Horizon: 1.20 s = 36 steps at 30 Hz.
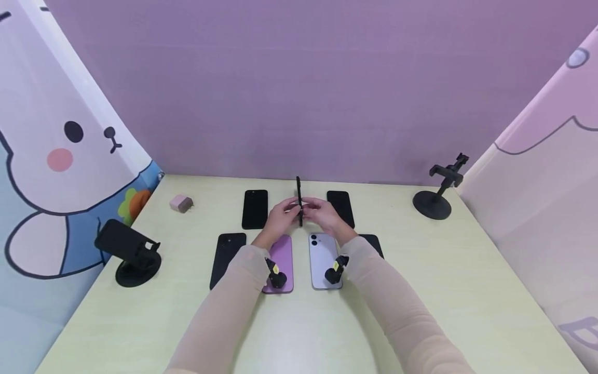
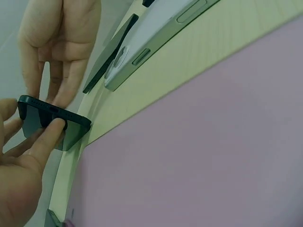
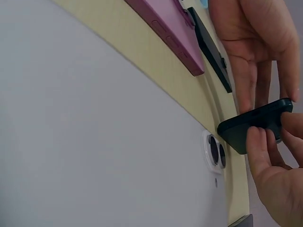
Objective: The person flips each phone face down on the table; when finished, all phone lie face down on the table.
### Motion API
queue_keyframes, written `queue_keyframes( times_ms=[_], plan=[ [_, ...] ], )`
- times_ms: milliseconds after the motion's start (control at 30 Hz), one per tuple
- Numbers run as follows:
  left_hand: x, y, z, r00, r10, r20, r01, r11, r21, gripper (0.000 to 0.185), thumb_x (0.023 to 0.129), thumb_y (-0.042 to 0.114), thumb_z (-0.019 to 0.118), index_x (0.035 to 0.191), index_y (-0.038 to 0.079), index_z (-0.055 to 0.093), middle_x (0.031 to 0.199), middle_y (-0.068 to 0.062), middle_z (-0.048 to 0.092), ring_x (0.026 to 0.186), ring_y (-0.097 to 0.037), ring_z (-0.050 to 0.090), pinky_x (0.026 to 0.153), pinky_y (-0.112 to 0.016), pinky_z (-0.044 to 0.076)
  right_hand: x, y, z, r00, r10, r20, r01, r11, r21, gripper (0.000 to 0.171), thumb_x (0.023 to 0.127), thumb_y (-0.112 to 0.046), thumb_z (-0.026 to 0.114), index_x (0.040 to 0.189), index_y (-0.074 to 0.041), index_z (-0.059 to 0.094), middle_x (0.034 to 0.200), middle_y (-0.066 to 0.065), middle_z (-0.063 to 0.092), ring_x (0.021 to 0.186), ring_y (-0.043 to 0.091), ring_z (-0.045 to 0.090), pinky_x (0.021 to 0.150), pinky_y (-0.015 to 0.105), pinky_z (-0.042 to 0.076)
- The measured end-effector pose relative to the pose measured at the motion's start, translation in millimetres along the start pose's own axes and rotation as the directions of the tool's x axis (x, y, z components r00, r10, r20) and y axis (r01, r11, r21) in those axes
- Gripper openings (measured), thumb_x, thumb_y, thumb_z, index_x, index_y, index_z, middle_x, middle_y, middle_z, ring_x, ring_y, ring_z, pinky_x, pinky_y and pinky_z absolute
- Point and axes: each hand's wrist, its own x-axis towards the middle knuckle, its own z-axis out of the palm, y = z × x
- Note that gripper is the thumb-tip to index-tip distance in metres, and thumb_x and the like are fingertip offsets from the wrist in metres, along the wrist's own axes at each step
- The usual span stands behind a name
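Note:
A dark phone [image 1: 299, 189] stands on edge between my two hands, seen edge-on in the head view. My left hand [image 1: 279, 222] grips it from the left with fingers and thumb, and my right hand [image 1: 327, 215] holds it from the right. The left wrist view shows the phone's [image 2: 42, 105] bottom edge with its port, and a dark round part against one face, partly covered by a fingertip. Under the left wrist lies a pink phone [image 1: 282, 252]; under the right, a lavender phone [image 1: 322, 254] with its camera side up.
Dark phones lie at the back left [image 1: 255, 208], back right [image 1: 342, 205], front left [image 1: 227, 254] and, partly hidden by the sleeve, front right [image 1: 374, 241]. A black stand [image 1: 137, 267] with a flat dark panel, a pink block [image 1: 180, 202] and another stand [image 1: 434, 202] flank them.

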Motion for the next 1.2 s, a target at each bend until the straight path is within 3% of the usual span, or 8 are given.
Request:
queue_keyframes(
  times_ms=[200, 400, 500, 633, 767, 900, 1033, 1200],
  plan=[
    [1.0, -0.2, -2.7, 1.0, 0.017, 0.001, -0.017, 0.998, -0.055, 0.045, 0.096, 0.009, 0.063, 0.139, 0.002, 0.052, 0.126, -0.02, 0.058, 0.108, -0.031, 0.063, 0.08, -0.03, 0.054, 0.7, 4.8, -0.2, 0.998, 0.048, 0.038, -0.046, 0.997, -0.056, 0.045, 0.098, 0.005, 0.051, 0.142, 0.007, 0.043, 0.132, 0.029, 0.049, 0.118, 0.037, 0.054, 0.095, 0.039, 0.047],
    [-0.7, 3.3, -7.3, 0.999, 0.047, -0.008, -0.046, 0.995, 0.084, 0.043, 0.094, 0.007, 0.063, 0.136, 0.001, 0.055, 0.119, -0.02, 0.064, 0.101, -0.027, 0.066, 0.078, -0.029, 0.054, 1.5, 8.4, -1.9, 0.996, 0.077, 0.04, -0.066, 0.975, -0.213, 0.042, 0.098, 0.0, 0.053, 0.139, 0.005, 0.048, 0.133, 0.026, 0.052, 0.118, 0.034, 0.054, 0.093, 0.038, 0.048],
    [0.2, 3.1, -9.7, 0.998, 0.066, -0.005, -0.064, 0.975, 0.211, 0.039, 0.094, 0.01, 0.063, 0.132, 0.001, 0.059, 0.116, -0.016, 0.066, 0.1, -0.024, 0.065, 0.082, -0.032, 0.053, 1.6, 9.7, -3.1, 0.997, 0.076, 0.02, -0.067, 0.958, -0.277, 0.041, 0.097, -0.002, 0.055, 0.137, 0.004, 0.051, 0.131, 0.025, 0.054, 0.115, 0.033, 0.056, 0.091, 0.037, 0.048],
    [0.4, 2.6, -13.6, 0.997, 0.079, -0.014, -0.068, 0.927, 0.37, 0.038, 0.093, 0.013, 0.065, 0.129, 0.002, 0.062, 0.113, -0.014, 0.068, 0.103, -0.024, 0.063, 0.088, -0.037, 0.049, 2.0, 12.4, -2.3, 0.999, 0.05, -0.006, -0.049, 0.932, -0.358, 0.041, 0.095, -0.002, 0.059, 0.136, 0.005, 0.052, 0.127, 0.025, 0.056, 0.11, 0.031, 0.057, 0.088, 0.035, 0.049],
    [-1.2, 3.2, -16.1, 0.997, 0.074, -0.026, -0.054, 0.887, 0.459, 0.038, 0.092, 0.014, 0.067, 0.127, 0.002, 0.063, 0.114, -0.015, 0.067, 0.104, -0.026, 0.063, 0.09, -0.04, 0.049, 3.4, 13.7, -0.2, 1.0, 0.02, -0.011, -0.023, 0.889, -0.456, 0.042, 0.094, -0.003, 0.062, 0.134, 0.005, 0.054, 0.124, 0.025, 0.058, 0.11, 0.031, 0.057, 0.088, 0.035, 0.049],
    [-2.0, 1.5, -17.3, 0.997, 0.071, -0.036, -0.042, 0.851, 0.524, 0.037, 0.09, 0.016, 0.07, 0.124, 0.001, 0.065, 0.111, -0.014, 0.068, 0.1, -0.025, 0.064, 0.087, -0.04, 0.049, 4.3, 13.0, 1.8, 1.0, 0.012, -0.026, -0.024, 0.841, -0.541, 0.043, 0.093, -0.004, 0.065, 0.134, 0.004, 0.055, 0.123, 0.023, 0.059, 0.112, 0.031, 0.057, 0.091, 0.035, 0.048],
    [-0.9, -3.2, -18.7, 0.998, 0.049, -0.034, -0.022, 0.838, 0.546, 0.037, 0.09, 0.016, 0.071, 0.123, 0.0, 0.066, 0.109, -0.013, 0.069, 0.096, -0.024, 0.064, 0.084, -0.038, 0.05, 4.0, 12.6, 3.2, 0.999, 0.026, -0.042, -0.046, 0.802, -0.595, 0.045, 0.091, -0.006, 0.067, 0.134, 0.001, 0.056, 0.123, 0.02, 0.06, 0.111, 0.028, 0.057, 0.093, 0.034, 0.046],
    [0.8, -5.8, -21.4, 1.0, 0.009, -0.029, 0.009, 0.826, 0.563, 0.039, 0.09, 0.017, 0.071, 0.125, 0.001, 0.065, 0.105, -0.012, 0.07, 0.093, -0.022, 0.063, 0.083, -0.037, 0.05, 3.7, 11.7, 5.8, 0.999, 0.012, -0.043, -0.036, 0.791, -0.611, 0.046, 0.089, -0.005, 0.069, 0.133, 0.002, 0.057, 0.118, 0.019, 0.062, 0.11, 0.028, 0.057, 0.093, 0.034, 0.046]
  ],
)
